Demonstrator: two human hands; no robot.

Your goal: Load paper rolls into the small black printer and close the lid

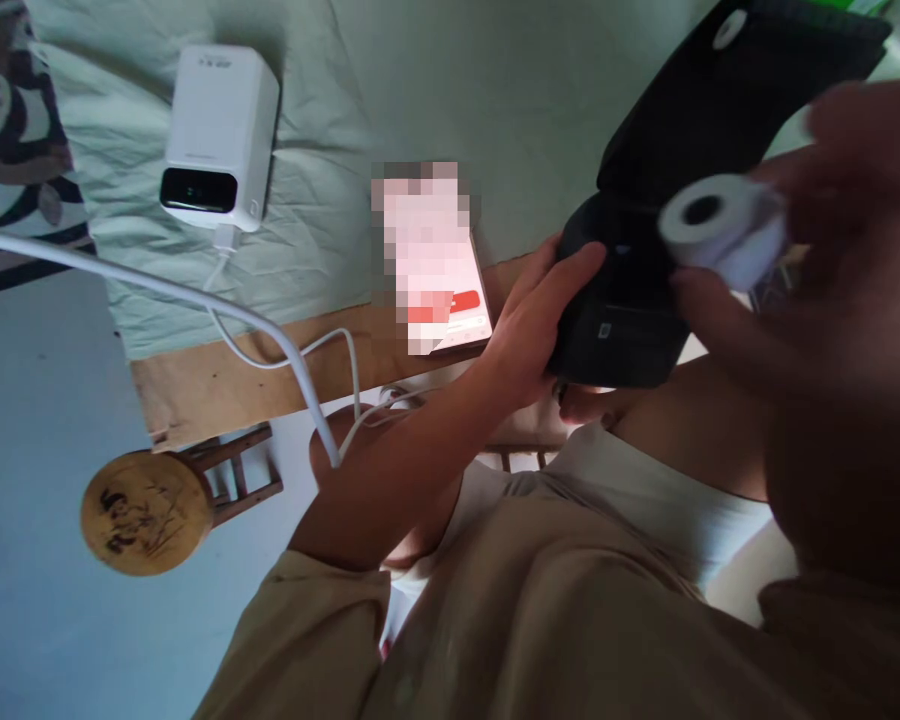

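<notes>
My left hand (529, 325) is wrapped round the near end of a black printer (622, 350), its thumb lying on the inner edge. The printer's lid (709, 110) is swung up, with a small white disc on its inside. Over the open compartment, my right hand (832, 300) holds a white paper roll (746, 245) between thumb and fingers. The roll's round core hole faces left, and a loose flap of paper hangs at its side. Motion blurs my right hand, and its palm is partly hidden. Whether the roll touches the printer I cannot tell.
A phone (469, 300) with a lit screen lies left of the printer on the cloth-covered table (330, 220). Further left stands a white power bank (217, 120) with a cable (356, 370) plugged in. A thick white tube (262, 320) crosses the table edge. Below is a wooden stool (146, 515).
</notes>
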